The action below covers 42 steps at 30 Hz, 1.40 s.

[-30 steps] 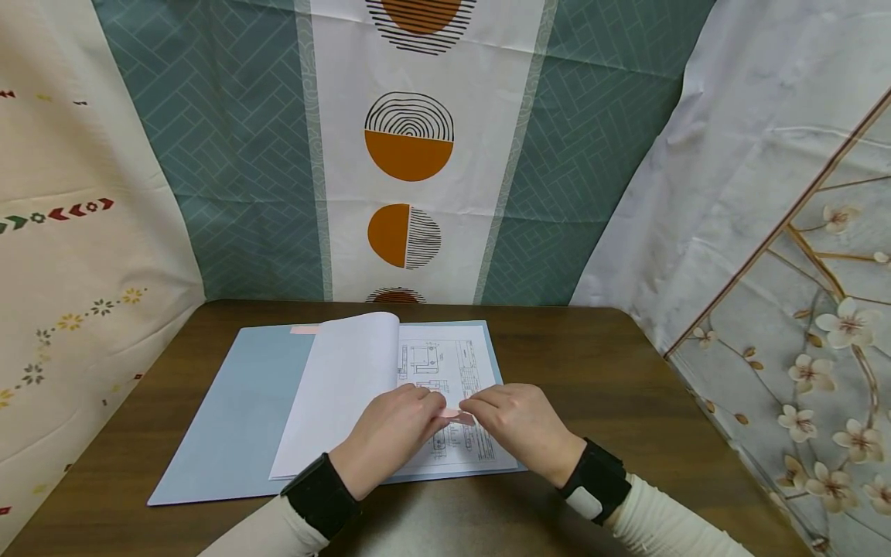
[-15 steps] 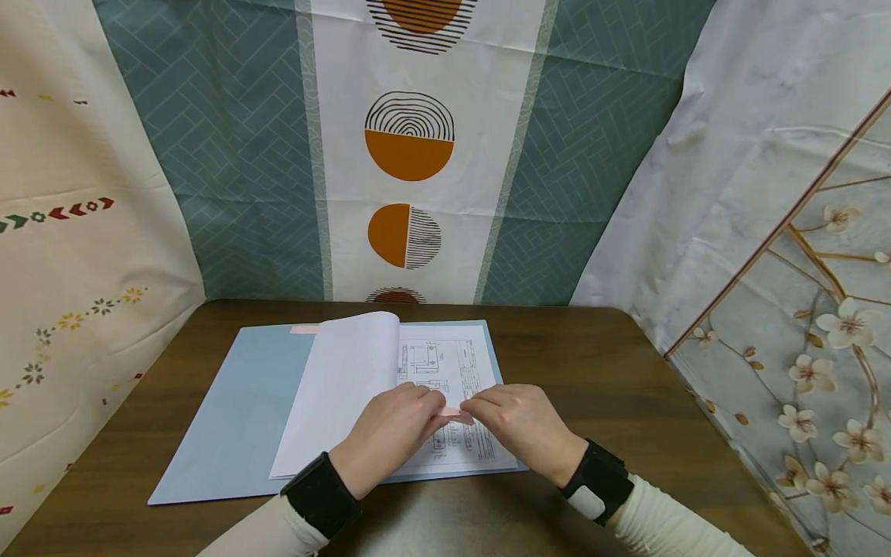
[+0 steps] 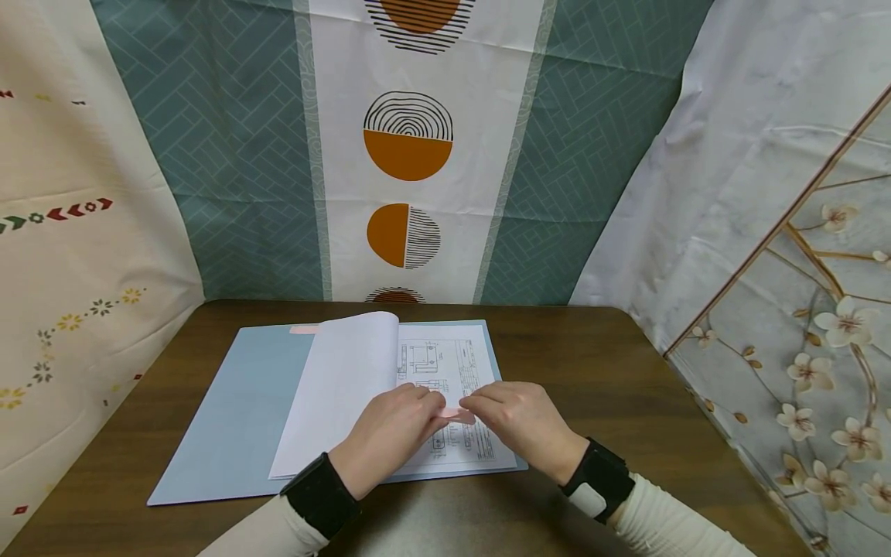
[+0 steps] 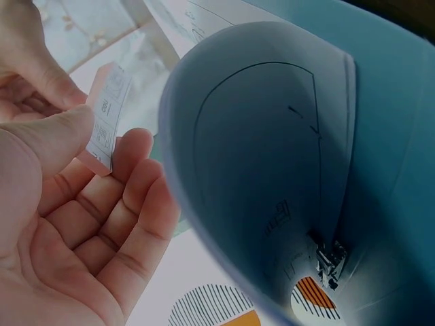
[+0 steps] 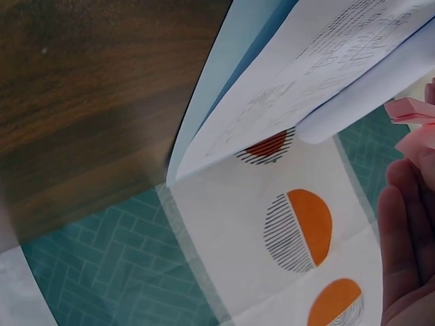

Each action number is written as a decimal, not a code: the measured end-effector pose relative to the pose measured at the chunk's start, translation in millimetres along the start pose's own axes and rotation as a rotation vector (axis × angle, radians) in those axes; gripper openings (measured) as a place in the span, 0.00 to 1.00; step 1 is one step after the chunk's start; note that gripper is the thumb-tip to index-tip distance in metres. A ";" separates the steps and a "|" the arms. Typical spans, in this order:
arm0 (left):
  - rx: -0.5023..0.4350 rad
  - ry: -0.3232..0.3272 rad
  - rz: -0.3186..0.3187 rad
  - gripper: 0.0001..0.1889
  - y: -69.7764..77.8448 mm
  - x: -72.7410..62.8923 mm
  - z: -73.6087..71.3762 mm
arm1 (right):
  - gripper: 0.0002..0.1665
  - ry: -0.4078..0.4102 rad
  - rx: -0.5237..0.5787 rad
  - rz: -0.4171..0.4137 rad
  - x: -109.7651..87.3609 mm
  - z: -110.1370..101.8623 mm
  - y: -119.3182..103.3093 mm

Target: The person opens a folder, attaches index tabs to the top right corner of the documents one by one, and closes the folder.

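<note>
Over an open light blue folder (image 3: 230, 410), my left hand (image 3: 393, 429) grips a small pad of pink sticky notes (image 4: 105, 119) between thumb and fingers. The pad's underside carries a white printed label in the left wrist view. My right hand (image 3: 525, 425) meets it from the right, thumb and fingertips pinching a pink flap (image 5: 416, 144) at the pad's end. How far that flap is lifted is hard to tell. Beneath both hands lies a page of technical drawings (image 3: 452, 357). White turned-over pages (image 3: 337, 394) curl up to its left.
A pink sticky strip (image 3: 304, 329) shows at the folder's top edge. Inside the curled pages is a metal clip (image 4: 331, 263). The folder lies on a dark wooden table (image 3: 592, 371), with patterned cloths (image 3: 599, 193) hanging behind and at the sides.
Both hands stay almost still above the drawing page. Only the pink pad between the fingertips shifts and tilts very slightly.
</note>
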State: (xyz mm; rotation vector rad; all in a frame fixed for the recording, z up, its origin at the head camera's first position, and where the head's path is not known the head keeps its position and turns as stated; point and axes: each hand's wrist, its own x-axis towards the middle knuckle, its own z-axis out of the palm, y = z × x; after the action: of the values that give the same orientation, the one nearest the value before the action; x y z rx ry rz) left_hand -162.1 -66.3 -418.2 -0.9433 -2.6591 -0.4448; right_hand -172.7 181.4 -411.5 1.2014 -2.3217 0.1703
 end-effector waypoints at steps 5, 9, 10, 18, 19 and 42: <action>-0.008 0.018 0.012 0.12 0.3 -0.3 -0.8 | 0.25 0.000 -0.036 -0.038 -0.3 0.3 1.9; -0.016 0.037 0.027 0.11 1.0 -0.3 -1.1 | 0.25 -0.013 -0.041 -0.078 -2.8 2.0 5.0; -0.020 0.039 0.027 0.10 1.3 -0.2 -1.4 | 0.24 -0.015 -0.038 -0.086 -3.3 2.4 5.5; -0.039 0.035 0.031 0.10 2.9 -0.6 -3.6 | 0.24 -0.025 -0.039 -0.089 -3.0 0.9 4.8; -0.040 0.037 0.032 0.10 2.9 -0.6 -3.3 | 0.25 -0.025 -0.039 -0.084 -2.4 0.3 4.4; -0.049 0.015 0.004 0.13 2.4 0.6 1.5 | 0.17 0.018 0.117 0.016 5.0 1.2 3.3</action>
State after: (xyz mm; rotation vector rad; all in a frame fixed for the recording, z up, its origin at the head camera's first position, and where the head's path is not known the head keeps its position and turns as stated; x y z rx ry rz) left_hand -161.3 -63.6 -418.9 -0.9552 -2.6436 -0.5162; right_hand -178.1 179.3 -409.6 1.2324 -2.3341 0.3245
